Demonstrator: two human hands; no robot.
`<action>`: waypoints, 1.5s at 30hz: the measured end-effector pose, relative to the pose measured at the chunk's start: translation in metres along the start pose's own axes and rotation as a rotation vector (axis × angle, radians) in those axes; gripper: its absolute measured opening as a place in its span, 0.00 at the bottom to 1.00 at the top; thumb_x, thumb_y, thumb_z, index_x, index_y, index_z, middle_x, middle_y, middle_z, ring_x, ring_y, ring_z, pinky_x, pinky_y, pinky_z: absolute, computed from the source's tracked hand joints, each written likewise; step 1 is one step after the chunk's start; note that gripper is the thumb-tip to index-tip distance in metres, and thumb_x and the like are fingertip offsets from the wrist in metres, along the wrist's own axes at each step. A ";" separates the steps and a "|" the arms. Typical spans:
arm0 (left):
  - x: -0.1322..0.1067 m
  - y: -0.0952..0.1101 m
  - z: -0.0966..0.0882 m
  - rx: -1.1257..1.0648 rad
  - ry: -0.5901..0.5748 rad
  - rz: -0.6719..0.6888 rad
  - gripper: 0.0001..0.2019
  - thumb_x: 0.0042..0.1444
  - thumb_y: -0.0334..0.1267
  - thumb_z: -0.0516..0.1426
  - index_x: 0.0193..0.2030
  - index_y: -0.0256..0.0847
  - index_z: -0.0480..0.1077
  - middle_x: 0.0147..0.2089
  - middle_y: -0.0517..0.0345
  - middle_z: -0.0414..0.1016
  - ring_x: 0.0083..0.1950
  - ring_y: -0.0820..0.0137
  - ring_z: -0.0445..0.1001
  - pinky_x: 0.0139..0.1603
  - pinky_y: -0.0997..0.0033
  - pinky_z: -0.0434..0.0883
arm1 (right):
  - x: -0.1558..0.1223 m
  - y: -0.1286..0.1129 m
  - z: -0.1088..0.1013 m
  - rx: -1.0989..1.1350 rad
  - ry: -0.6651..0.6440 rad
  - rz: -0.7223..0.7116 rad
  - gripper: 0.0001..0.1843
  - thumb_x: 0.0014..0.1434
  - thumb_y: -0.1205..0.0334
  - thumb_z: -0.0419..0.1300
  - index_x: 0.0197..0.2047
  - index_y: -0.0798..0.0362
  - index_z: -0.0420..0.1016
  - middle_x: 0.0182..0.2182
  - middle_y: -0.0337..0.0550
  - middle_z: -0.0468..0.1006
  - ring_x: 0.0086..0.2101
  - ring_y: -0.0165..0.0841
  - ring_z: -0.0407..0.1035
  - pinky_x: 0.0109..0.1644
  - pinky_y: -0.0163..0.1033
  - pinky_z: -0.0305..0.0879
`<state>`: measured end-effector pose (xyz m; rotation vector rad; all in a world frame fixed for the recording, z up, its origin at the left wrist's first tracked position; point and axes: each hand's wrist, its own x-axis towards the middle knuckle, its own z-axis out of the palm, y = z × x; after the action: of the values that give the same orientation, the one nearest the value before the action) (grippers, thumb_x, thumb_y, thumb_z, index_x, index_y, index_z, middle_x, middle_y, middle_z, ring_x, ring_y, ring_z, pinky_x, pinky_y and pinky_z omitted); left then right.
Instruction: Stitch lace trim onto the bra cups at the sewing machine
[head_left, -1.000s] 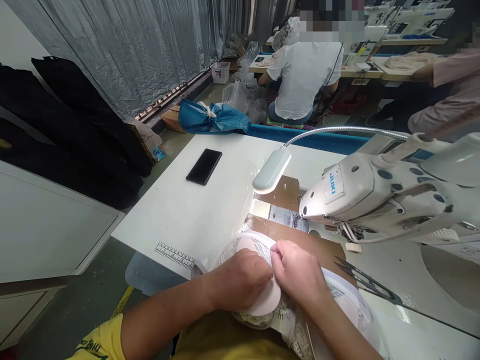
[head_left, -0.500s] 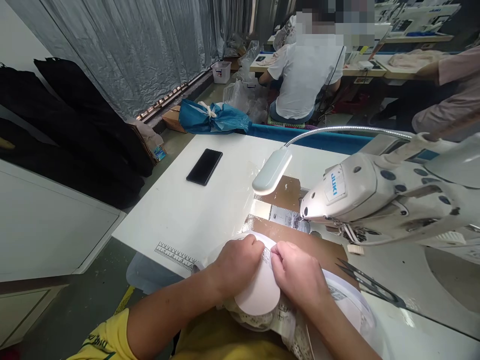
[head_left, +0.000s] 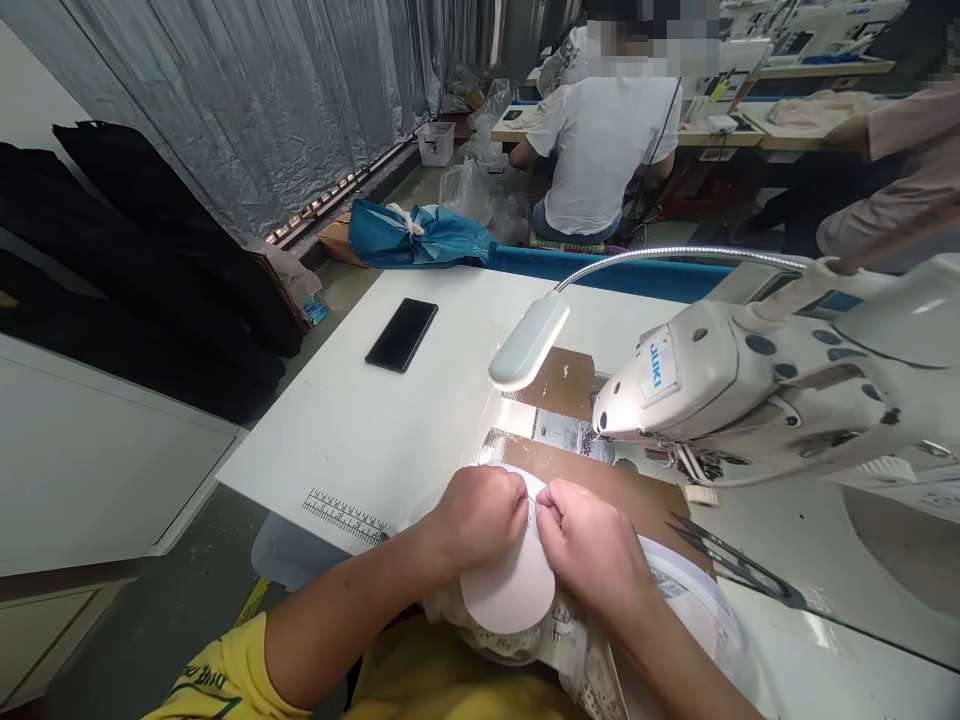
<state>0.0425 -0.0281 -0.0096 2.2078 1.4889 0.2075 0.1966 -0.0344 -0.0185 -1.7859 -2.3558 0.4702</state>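
Observation:
Pinched fingers of my left hand grip the upper edge of a white bra cup. Just to the right, my right hand is closed on the same edge, knuckles up, close to the left hand. The fingertips and the exact edge between them are partly hidden. Pale lace fabric hangs below the cup against my lap. Another rounded white cup with lace lies by my right forearm, partly covered by it.
A JUKI sewing machine stands at right, with a lamp over the table. Black scissors lie right of my hands. A phone rests at the far left. A co-worker in white sits ahead.
The view has shifted slightly, so the surroundings sit a little further left. Both hands keep their grip on the bra cup, with very little movement.

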 end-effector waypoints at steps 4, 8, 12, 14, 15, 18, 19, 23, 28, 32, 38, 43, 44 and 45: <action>0.000 -0.003 0.012 -0.001 0.061 0.004 0.12 0.58 0.36 0.49 0.23 0.39 0.63 0.26 0.59 0.72 0.27 0.70 0.67 0.27 0.71 0.57 | 0.001 0.000 -0.002 0.023 -0.020 0.015 0.10 0.57 0.67 0.50 0.25 0.51 0.65 0.24 0.38 0.72 0.23 0.30 0.63 0.27 0.34 0.50; -0.001 -0.004 0.018 0.040 0.095 -0.008 0.12 0.58 0.36 0.48 0.24 0.39 0.63 0.26 0.59 0.72 0.26 0.70 0.67 0.27 0.70 0.55 | -0.001 0.001 0.002 0.020 0.021 -0.031 0.09 0.57 0.67 0.50 0.26 0.52 0.66 0.23 0.38 0.71 0.23 0.30 0.62 0.26 0.34 0.50; -0.001 -0.004 0.015 0.019 0.105 -0.010 0.12 0.56 0.35 0.48 0.22 0.39 0.60 0.24 0.60 0.70 0.24 0.72 0.63 0.25 0.71 0.53 | -0.001 0.002 0.005 0.020 0.048 -0.051 0.09 0.57 0.67 0.49 0.26 0.52 0.65 0.23 0.38 0.71 0.22 0.30 0.62 0.26 0.34 0.50; -0.002 -0.004 0.013 -0.008 0.088 -0.012 0.12 0.55 0.34 0.49 0.21 0.39 0.59 0.23 0.61 0.69 0.24 0.73 0.61 0.25 0.72 0.52 | 0.000 0.002 0.004 0.024 0.041 -0.044 0.09 0.57 0.67 0.50 0.26 0.52 0.65 0.23 0.38 0.71 0.23 0.30 0.62 0.26 0.34 0.50; -0.003 -0.004 0.011 -0.016 0.080 -0.013 0.11 0.55 0.34 0.49 0.21 0.39 0.58 0.23 0.61 0.68 0.23 0.73 0.60 0.25 0.72 0.52 | 0.000 0.002 0.003 0.025 0.032 -0.036 0.09 0.57 0.68 0.50 0.26 0.52 0.65 0.23 0.38 0.71 0.22 0.30 0.62 0.26 0.34 0.50; -0.004 -0.004 0.010 -0.020 0.073 -0.007 0.12 0.54 0.33 0.49 0.21 0.39 0.55 0.22 0.60 0.66 0.23 0.74 0.58 0.24 0.72 0.51 | 0.001 0.001 0.001 0.022 0.001 -0.008 0.09 0.57 0.68 0.50 0.25 0.51 0.63 0.23 0.38 0.71 0.23 0.30 0.62 0.26 0.34 0.50; -0.004 -0.004 0.010 -0.020 0.076 -0.004 0.12 0.54 0.33 0.49 0.21 0.39 0.55 0.22 0.60 0.66 0.22 0.74 0.57 0.24 0.72 0.50 | 0.001 0.001 0.000 0.019 -0.008 -0.001 0.09 0.57 0.67 0.50 0.25 0.51 0.63 0.23 0.38 0.71 0.23 0.30 0.62 0.26 0.34 0.50; -0.005 -0.005 0.012 -0.024 0.100 0.008 0.12 0.54 0.34 0.49 0.21 0.39 0.53 0.21 0.61 0.64 0.22 0.74 0.55 0.24 0.71 0.50 | 0.001 -0.001 0.000 0.006 -0.043 0.029 0.10 0.58 0.67 0.50 0.25 0.51 0.62 0.25 0.38 0.72 0.24 0.30 0.63 0.27 0.34 0.50; -0.004 -0.007 0.015 -0.031 0.115 0.008 0.12 0.54 0.35 0.49 0.21 0.39 0.54 0.21 0.61 0.65 0.23 0.74 0.56 0.25 0.71 0.50 | 0.003 -0.003 -0.003 -0.007 -0.099 0.057 0.09 0.59 0.67 0.49 0.28 0.51 0.63 0.27 0.39 0.74 0.26 0.31 0.65 0.29 0.35 0.51; -0.003 -0.008 0.014 -0.056 0.114 0.002 0.11 0.54 0.35 0.49 0.21 0.39 0.57 0.22 0.61 0.66 0.24 0.74 0.58 0.25 0.71 0.50 | 0.003 -0.001 -0.008 0.007 -0.140 0.067 0.09 0.60 0.66 0.49 0.30 0.51 0.66 0.29 0.38 0.76 0.29 0.32 0.67 0.30 0.35 0.52; -0.003 -0.008 0.013 -0.093 0.114 -0.004 0.11 0.53 0.34 0.49 0.21 0.39 0.59 0.22 0.61 0.67 0.24 0.74 0.59 0.25 0.72 0.51 | -0.001 -0.001 -0.015 -0.067 -0.211 0.071 0.12 0.63 0.64 0.48 0.33 0.51 0.71 0.33 0.40 0.78 0.35 0.36 0.71 0.33 0.36 0.54; -0.005 -0.007 0.013 -0.091 0.139 0.001 0.11 0.54 0.34 0.49 0.21 0.38 0.58 0.23 0.61 0.67 0.24 0.74 0.59 0.26 0.72 0.52 | -0.008 0.001 -0.018 -0.173 -0.226 0.048 0.14 0.64 0.64 0.47 0.30 0.52 0.69 0.29 0.40 0.76 0.31 0.36 0.70 0.30 0.37 0.51; -0.005 -0.007 0.014 -0.093 0.141 0.003 0.11 0.54 0.34 0.49 0.21 0.38 0.59 0.23 0.61 0.68 0.24 0.74 0.60 0.26 0.72 0.52 | -0.009 0.002 -0.019 -0.164 -0.211 0.042 0.14 0.64 0.63 0.47 0.29 0.51 0.68 0.28 0.40 0.75 0.30 0.35 0.69 0.30 0.37 0.51; -0.005 -0.008 0.014 -0.094 0.141 0.004 0.11 0.54 0.34 0.49 0.21 0.38 0.60 0.23 0.61 0.68 0.25 0.74 0.61 0.26 0.72 0.53 | -0.009 0.003 -0.019 -0.142 -0.185 0.037 0.14 0.64 0.62 0.47 0.28 0.51 0.67 0.27 0.39 0.75 0.28 0.34 0.68 0.29 0.37 0.51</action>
<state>0.0392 -0.0342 -0.0246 2.1597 1.5155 0.4344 0.2076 -0.0395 -0.0010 -1.9269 -2.5416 0.5052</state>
